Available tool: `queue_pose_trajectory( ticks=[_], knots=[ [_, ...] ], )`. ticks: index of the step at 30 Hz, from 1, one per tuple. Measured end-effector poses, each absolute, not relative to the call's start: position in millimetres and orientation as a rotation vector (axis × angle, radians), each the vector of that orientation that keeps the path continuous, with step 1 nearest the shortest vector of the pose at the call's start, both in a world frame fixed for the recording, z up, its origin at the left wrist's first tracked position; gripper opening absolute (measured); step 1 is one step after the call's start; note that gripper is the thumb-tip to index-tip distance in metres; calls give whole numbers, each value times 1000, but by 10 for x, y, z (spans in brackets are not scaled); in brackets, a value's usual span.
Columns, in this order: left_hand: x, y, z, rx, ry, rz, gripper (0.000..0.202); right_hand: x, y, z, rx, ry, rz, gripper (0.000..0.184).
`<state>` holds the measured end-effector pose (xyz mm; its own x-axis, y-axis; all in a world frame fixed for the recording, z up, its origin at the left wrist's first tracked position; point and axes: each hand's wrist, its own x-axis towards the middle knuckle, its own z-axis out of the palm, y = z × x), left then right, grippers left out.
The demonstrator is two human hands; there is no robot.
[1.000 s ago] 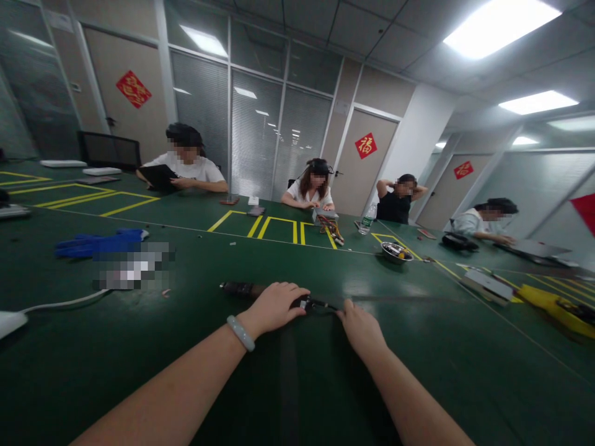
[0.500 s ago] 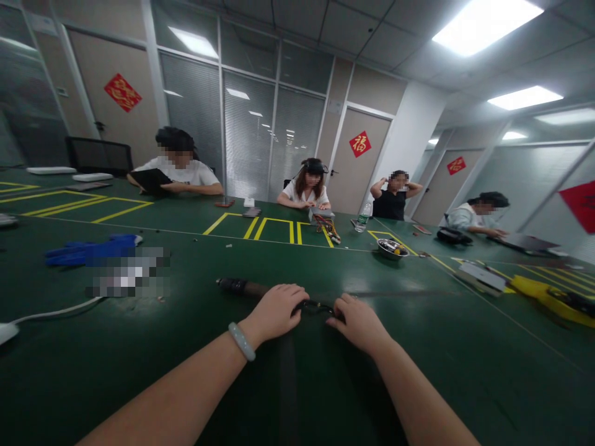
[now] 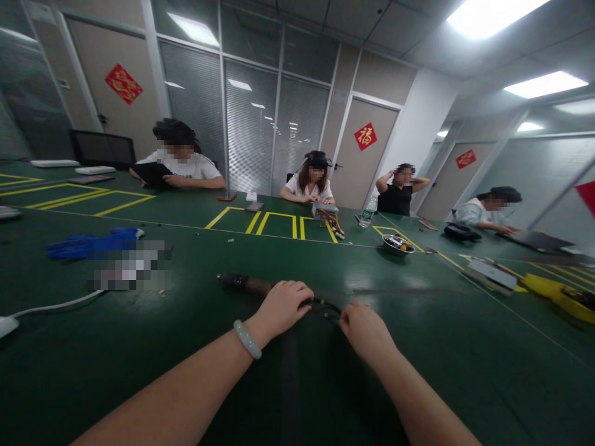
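A dark, slim electric screwdriver (image 3: 242, 283) lies on the green table with its tip to the left. My left hand (image 3: 284, 306), a pale bangle on its wrist, is curled over the rear end of the tool, which its fingers hide. From there a black cord (image 3: 331, 304) bends across to my right hand (image 3: 367, 328). The fingers of that hand are closed on the cord, low over the tabletop. Where exactly they pinch it is hidden.
Blue gloves (image 3: 93, 243) and a blurred-out item with a white cable (image 3: 60, 306) lie at left. A metal bowl (image 3: 398, 245) of small parts, a water bottle (image 3: 367, 214) and a yellow item (image 3: 555, 291) stand further off. Several people sit across the table.
The view has shifted slightly. My right hand has moved a little right, its fingers now more tightly closed on the cord. My left hand stays over the screwdriver's rear end.
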<state>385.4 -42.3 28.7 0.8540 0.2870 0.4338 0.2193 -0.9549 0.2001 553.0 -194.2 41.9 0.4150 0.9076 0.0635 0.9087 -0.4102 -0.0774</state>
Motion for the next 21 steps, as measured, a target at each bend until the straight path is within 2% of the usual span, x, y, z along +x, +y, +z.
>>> queue_pose_trajectory(
  ticks=[4, 7, 13, 21],
  knots=[
    [3856, -418, 281, 2889, 398, 695, 9, 5561, -1866, 366, -2397, -1499, 243, 12],
    [3857, -420, 280, 2877, 410, 699, 10, 5553, -1824, 302, -2290, -1398, 310, 11],
    [3869, -420, 273, 2865, 444, 679, 11, 5461, -1694, 233, -2162, -1431, 4, 10],
    [3882, -405, 259, 2846, 432, 695, 10, 5391, -1651, 122, -2071, -1504, -63, 8]
  ],
)
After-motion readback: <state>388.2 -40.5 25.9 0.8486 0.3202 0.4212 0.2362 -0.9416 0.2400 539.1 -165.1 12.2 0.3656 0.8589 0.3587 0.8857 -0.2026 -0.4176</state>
